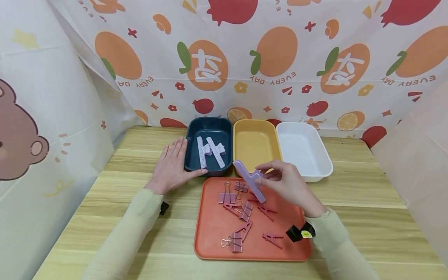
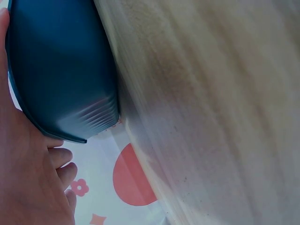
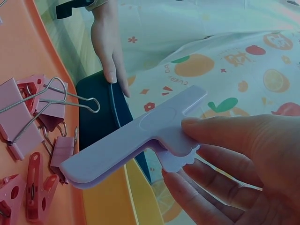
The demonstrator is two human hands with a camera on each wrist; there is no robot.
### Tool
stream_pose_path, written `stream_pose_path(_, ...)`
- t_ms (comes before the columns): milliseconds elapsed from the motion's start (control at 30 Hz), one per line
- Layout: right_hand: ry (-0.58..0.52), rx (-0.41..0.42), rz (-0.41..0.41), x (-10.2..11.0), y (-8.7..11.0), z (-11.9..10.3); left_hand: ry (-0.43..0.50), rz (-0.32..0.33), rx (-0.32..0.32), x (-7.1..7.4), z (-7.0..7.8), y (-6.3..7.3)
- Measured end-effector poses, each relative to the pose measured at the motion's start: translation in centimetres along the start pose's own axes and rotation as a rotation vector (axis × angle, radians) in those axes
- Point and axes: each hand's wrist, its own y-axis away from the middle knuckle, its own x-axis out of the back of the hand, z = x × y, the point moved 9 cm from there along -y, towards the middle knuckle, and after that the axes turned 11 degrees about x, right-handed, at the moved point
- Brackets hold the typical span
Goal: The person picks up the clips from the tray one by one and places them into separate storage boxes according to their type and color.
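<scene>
Between thumb and fingers, my right hand [image 1: 285,181] pinches a lilac bag clip [image 1: 249,179] above the far edge of the orange tray [image 1: 213,233]. The right wrist view shows the bag clip [image 3: 136,133] close up, its long jaw slanting away from the fingers. My left hand [image 1: 172,165] rests against the left side of the dark blue bin [image 1: 209,123], fingers straight, thumb along its near rim. Two lilac bag clips [image 1: 202,152] lie in that bin. On the tray are several pink binder clips [image 1: 237,242] and red clothespins [image 1: 272,238].
A yellow bin [image 1: 255,140] and a white bin [image 1: 302,146] stand in a row to the right of the blue one. A fruit-print cloth [image 1: 241,50] hangs behind the wooden table [image 1: 364,210].
</scene>
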Motion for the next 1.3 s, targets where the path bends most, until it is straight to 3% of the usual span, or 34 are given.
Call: stream_pose_path(1300, -0.038, -0.036, 0.083, -1.6, -1.0, 0.0, -0.010, -0.012, 0.009, 0.0, 0.1, 0.0)
